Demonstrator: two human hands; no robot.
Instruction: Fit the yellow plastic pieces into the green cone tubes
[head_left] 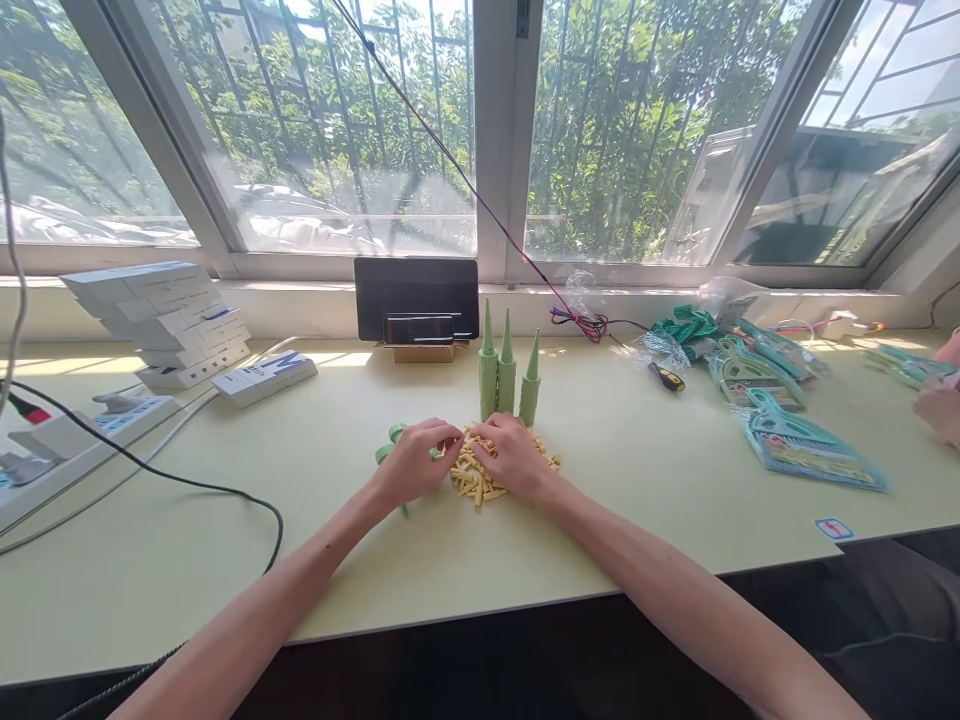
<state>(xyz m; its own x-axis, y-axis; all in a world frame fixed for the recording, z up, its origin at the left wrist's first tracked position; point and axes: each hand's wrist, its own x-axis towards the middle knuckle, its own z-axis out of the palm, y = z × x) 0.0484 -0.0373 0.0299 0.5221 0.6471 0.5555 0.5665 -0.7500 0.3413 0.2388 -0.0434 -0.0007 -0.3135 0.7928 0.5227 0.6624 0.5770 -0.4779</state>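
A pile of small pale-yellow stick-like pieces (pixel 478 487) lies on the table between my hands. My left hand (pixel 415 460) is at the pile's left edge, fingers curled and thumb near the fingertips; whatever they pinch is too small to make out. Over the pile, my right hand (pixel 513 458) points its bent, closed fingers toward the left hand, and what is in them is hidden. Light-green curved pieces (pixel 385 452) lie partly behind my left hand. Just beyond my right hand stand three green towers with pointed tops (pixel 507 385), their bases partly covered.
A dark tablet (pixel 416 290) with a phone before it stands at the back. White boxes (pixel 180 330) are stacked left, near a power strip (pixel 90 455) and cables. A yellow-black tool (pixel 666 377) and bagged brush sets (pixel 814 445) lie right. Another person's hand (pixel 937 405) shows far right.
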